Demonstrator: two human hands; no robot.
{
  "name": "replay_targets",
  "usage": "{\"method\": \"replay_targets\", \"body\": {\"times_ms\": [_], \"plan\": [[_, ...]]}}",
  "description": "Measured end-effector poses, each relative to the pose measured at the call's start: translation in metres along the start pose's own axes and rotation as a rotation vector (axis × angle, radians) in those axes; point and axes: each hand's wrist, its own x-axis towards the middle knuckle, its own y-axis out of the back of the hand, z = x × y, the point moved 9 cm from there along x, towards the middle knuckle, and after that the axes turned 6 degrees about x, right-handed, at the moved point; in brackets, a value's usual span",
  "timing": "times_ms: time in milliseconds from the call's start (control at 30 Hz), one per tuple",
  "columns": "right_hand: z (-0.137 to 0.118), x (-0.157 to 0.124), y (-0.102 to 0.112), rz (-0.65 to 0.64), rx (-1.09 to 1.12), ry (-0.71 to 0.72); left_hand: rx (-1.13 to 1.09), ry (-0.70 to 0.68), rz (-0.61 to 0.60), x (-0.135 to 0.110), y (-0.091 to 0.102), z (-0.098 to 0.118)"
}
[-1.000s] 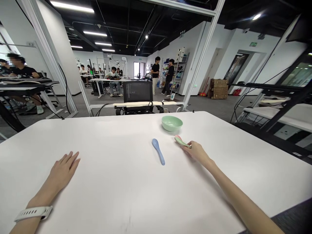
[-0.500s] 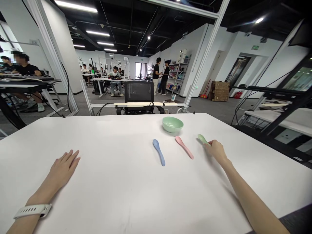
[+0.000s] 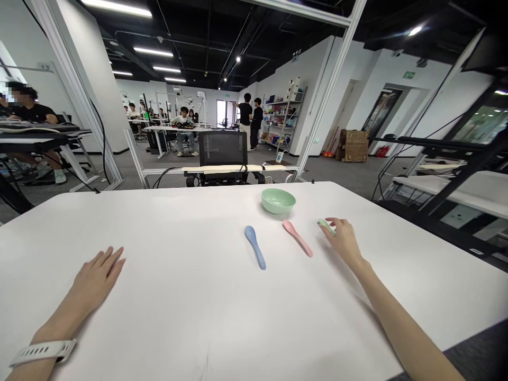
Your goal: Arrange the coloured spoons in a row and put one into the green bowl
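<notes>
On the right side of the white table (image 3: 170, 307), my right hand (image 3: 344, 241) is closed around a light green spoon (image 3: 327, 227), thumb on one side and fingers on the other; its handle is hidden by the hand. Just left of it lies a pink spoon (image 3: 297, 238), and further left a blue spoon (image 3: 255, 247). Behind them stands a green bowl (image 3: 278, 201), upright, its inside showing no contents. My left hand (image 3: 95, 278) rests palm down at the left, fingers stretched out, holding nothing. A pale watch band circles that wrist.
Beyond the far edge are a metal frame bar (image 3: 222, 169) and a black mesh chair (image 3: 223, 148). Metal posts rise at both sides. Several people sit or stand further off, with shelves (image 3: 283, 116) behind. A wooden crate (image 3: 353, 145) sits on the floor at the right.
My right hand has moved slightly forward along the green spoon, its fingers now around the spoon's head. My left hand stays flat. The whole view has shifted a little.
</notes>
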Motion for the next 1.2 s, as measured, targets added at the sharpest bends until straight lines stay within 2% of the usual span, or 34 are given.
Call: {"method": "replay_targets", "body": {"times_ms": [67, 167, 300, 567, 833, 1067, 1200], "plan": [[-0.032, -0.011, -0.012, -0.131, 0.128, 0.102, 0.001, 0.005, 0.000, 0.000, 0.001, -0.001], [-0.073, -0.031, -0.028, -0.307, 0.183, 0.148, 0.008, 0.002, -0.002, 0.001, 0.001, -0.001], [-0.102, -0.044, -0.033, -0.355, 0.181, 0.183, 0.017, 0.007, -0.001, 0.002, 0.001, 0.000], [-0.091, -0.047, -0.036, -0.391, 0.204, 0.157, -0.026, 0.024, 0.003, 0.000, 0.006, 0.002], [-0.096, -0.047, -0.031, -0.407, 0.162, 0.179, -0.026, 0.020, 0.021, 0.000, 0.006, 0.000], [-0.095, -0.047, -0.029, -0.395, 0.194, 0.151, -0.023, 0.017, 0.010, -0.001, 0.005, 0.001], [-0.095, -0.050, -0.031, -0.433, 0.202, 0.114, -0.007, 0.009, 0.001, 0.000, 0.005, 0.002]]}}
